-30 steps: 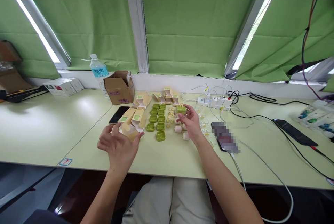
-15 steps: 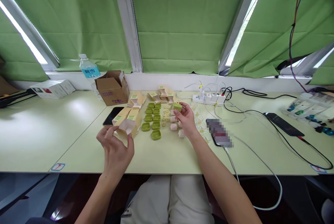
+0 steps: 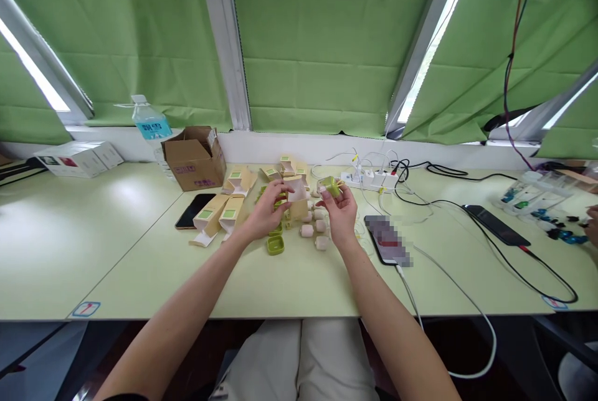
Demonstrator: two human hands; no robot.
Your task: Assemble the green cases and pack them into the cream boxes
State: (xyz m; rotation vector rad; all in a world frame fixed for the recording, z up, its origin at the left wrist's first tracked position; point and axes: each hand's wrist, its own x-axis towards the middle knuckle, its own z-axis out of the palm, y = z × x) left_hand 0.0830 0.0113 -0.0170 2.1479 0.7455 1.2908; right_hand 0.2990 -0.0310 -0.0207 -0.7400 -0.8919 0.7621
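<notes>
My left hand (image 3: 267, 209) grips a small open cream box (image 3: 298, 197) over the middle of the table. Just right of it, my right hand (image 3: 340, 207) holds a small green and clear container (image 3: 329, 187) between thumb and fingers. Green square dishes (image 3: 275, 245) stand below and behind my left hand, partly hidden by it. Several pale pink cylinders (image 3: 307, 231) lie between my two hands. Open cream boxes with green labels (image 3: 230, 213) rest to the left, and more stand at the back.
A brown cardboard box (image 3: 196, 164) and a bottle (image 3: 152, 124) stand back left, near a black phone (image 3: 195, 211). To the right are a charging phone (image 3: 387, 240), a power strip (image 3: 374, 180) and cables. Another person's hand (image 3: 592, 225) shows at the right edge.
My left hand has moved right and up with a cream box, close to my right hand. The green container is now tilted with its clear part towards the box. Another person's hand has appeared.
</notes>
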